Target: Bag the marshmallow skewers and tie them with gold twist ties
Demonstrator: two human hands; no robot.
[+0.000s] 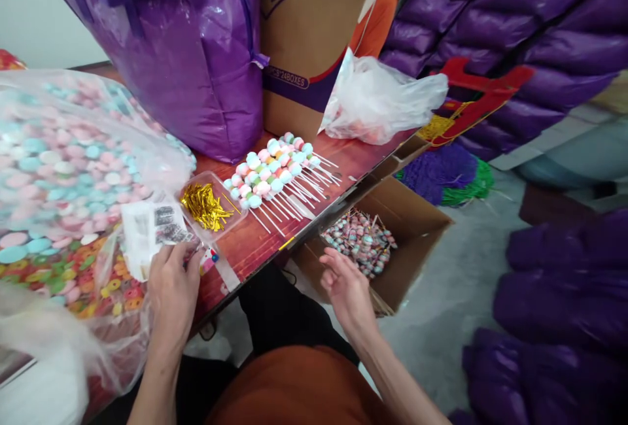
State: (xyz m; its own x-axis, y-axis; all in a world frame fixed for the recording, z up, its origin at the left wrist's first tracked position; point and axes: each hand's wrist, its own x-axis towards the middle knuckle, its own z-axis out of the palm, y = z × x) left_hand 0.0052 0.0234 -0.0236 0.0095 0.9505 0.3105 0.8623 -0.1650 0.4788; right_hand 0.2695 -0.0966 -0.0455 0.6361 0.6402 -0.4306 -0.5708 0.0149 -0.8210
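My left hand [173,288] rests at the near edge of the wooden table [255,248], its fingers curled on a clear printed wrapper [150,232]. My right hand [347,289] hangs open and empty beyond the table edge, over a cardboard box [417,229] holding wrapped candy skewers [360,240]. A row of pastel candy skewers [275,170] lies on the table. A clear tray of gold twist ties [206,206] sits just above my left hand.
A big clear bag of pastel candies [63,163] fills the left. Behind stand a purple bag [191,52], a brown carton [309,33] and a white plastic bag [383,98]. Purple sacks [559,281] line the grey floor at right.
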